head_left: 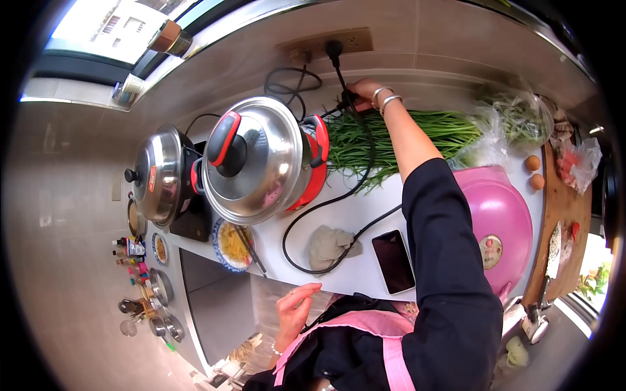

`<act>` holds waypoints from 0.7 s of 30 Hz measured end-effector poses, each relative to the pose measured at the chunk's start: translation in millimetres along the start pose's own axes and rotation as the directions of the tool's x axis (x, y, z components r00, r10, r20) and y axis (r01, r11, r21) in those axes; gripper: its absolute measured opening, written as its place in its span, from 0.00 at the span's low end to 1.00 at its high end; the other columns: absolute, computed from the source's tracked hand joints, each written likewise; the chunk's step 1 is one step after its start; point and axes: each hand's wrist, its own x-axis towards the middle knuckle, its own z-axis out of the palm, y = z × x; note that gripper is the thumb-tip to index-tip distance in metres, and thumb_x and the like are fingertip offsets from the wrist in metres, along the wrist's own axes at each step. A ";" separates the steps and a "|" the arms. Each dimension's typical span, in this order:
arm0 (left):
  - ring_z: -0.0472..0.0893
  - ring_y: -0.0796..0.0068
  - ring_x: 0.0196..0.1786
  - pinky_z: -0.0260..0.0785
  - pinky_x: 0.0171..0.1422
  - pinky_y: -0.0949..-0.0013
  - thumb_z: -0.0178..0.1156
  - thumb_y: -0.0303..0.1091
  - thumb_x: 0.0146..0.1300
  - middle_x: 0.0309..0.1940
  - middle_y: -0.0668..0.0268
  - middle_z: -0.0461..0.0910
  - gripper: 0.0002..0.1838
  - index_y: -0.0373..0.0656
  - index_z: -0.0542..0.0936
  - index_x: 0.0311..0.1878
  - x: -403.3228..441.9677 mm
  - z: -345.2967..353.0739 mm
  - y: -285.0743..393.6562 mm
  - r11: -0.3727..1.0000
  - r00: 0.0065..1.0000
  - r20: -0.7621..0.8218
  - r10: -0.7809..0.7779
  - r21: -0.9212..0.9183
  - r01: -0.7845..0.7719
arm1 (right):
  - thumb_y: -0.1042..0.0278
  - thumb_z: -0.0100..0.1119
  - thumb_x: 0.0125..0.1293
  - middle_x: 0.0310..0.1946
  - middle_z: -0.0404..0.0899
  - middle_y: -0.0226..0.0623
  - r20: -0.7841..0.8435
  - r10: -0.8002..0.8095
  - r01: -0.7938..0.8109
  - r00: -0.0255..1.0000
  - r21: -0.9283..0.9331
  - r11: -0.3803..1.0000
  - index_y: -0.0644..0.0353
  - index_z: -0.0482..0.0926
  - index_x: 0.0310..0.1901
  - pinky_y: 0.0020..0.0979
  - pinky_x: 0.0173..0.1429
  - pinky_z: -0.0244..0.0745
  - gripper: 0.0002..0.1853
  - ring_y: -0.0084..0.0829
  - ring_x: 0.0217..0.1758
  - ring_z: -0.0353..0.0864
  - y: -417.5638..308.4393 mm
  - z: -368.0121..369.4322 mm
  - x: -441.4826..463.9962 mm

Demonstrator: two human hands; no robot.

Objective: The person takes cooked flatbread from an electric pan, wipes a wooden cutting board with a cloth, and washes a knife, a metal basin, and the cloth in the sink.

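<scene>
My right hand (pixel 367 95), with bracelets at the wrist, is stretched to the back of the counter. Its fingers are closed on a black plug (pixel 347 100) on a cord, partly hidden by the hand. Beneath that arm lies a heap of long green chives (pixel 417 138). Close by on the left stands a steel pot (pixel 254 163) with a lid and red handles. My left hand (pixel 295 311) hangs before my body at the counter's front edge, its fingers loosely curled together with nothing visible in them.
A black cord (pixel 284 241) loops from the wall socket (pixel 355 40) past a grey cloth (pixel 330 247) and a phone (pixel 393 260). A bowl with yellow strips (pixel 233 244), a second lidded pot (pixel 156 176), a pink basin (pixel 497 218), two eggs (pixel 535 171) and a cutting board (pixel 564 208) surround them.
</scene>
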 end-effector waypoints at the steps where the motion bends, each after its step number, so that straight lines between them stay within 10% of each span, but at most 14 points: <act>1: 0.79 0.68 0.41 0.70 0.49 0.70 0.50 0.13 0.47 0.37 0.57 0.80 0.11 0.33 0.78 0.33 -3.2 1.2 -1.9 1.000 1.000 -0.001 -0.001 -0.022 0.001 | 0.55 0.47 0.63 0.26 0.79 0.37 -0.031 0.030 -0.034 0.999 -0.137 0.990 0.62 0.74 0.33 0.25 0.22 0.75 0.16 0.30 0.25 0.81 -1.8 0.3 -0.4; 4: 0.80 0.67 0.41 0.70 0.49 0.70 0.49 0.13 0.47 0.37 0.56 0.80 0.11 0.33 0.78 0.33 -6.8 4.2 1.4 1.000 1.000 0.028 0.010 -0.008 -0.010 | 0.63 0.53 0.53 0.23 0.79 0.38 -0.010 -0.134 0.104 0.991 -0.574 0.812 0.59 0.79 0.25 0.36 0.24 0.73 0.09 0.32 0.22 0.79 2.4 6.4 -13.2; 8: 0.80 0.67 0.40 0.71 0.48 0.70 0.48 0.11 0.47 0.36 0.55 0.80 0.12 0.32 0.77 0.34 -18.6 4.6 0.4 0.994 0.996 0.042 0.076 -0.081 -0.073 | 0.68 0.47 0.54 0.40 0.77 0.51 -0.215 -0.418 0.068 0.883 -0.822 0.566 0.63 0.80 0.38 0.38 0.49 0.71 0.14 0.45 0.47 0.77 0.7 26.1 -37.1; 18: 0.79 0.68 0.41 0.69 0.48 0.71 0.48 0.14 0.47 0.37 0.58 0.80 0.12 0.34 0.77 0.34 12.9 3.1 18.5 0.909 0.844 0.349 0.407 -0.066 -0.411 | 0.57 0.52 0.58 0.34 0.78 0.38 0.207 -0.753 0.446 0.625 -0.886 0.126 0.57 0.76 0.34 0.39 0.42 0.70 0.12 0.42 0.39 0.76 -1.4 32.9 -360.3; 21: 0.79 0.66 0.42 0.70 0.48 0.70 0.52 0.15 0.46 0.39 0.59 0.80 0.10 0.34 0.77 0.33 19.8 13.6 19.7 0.852 0.743 0.425 0.517 -0.172 -0.495 | 0.65 0.54 0.58 0.32 0.79 0.40 -0.062 -0.824 0.398 0.563 -0.854 0.336 0.59 0.78 0.39 0.33 0.40 0.71 0.10 0.37 0.35 0.78 61.5 20.0 -465.7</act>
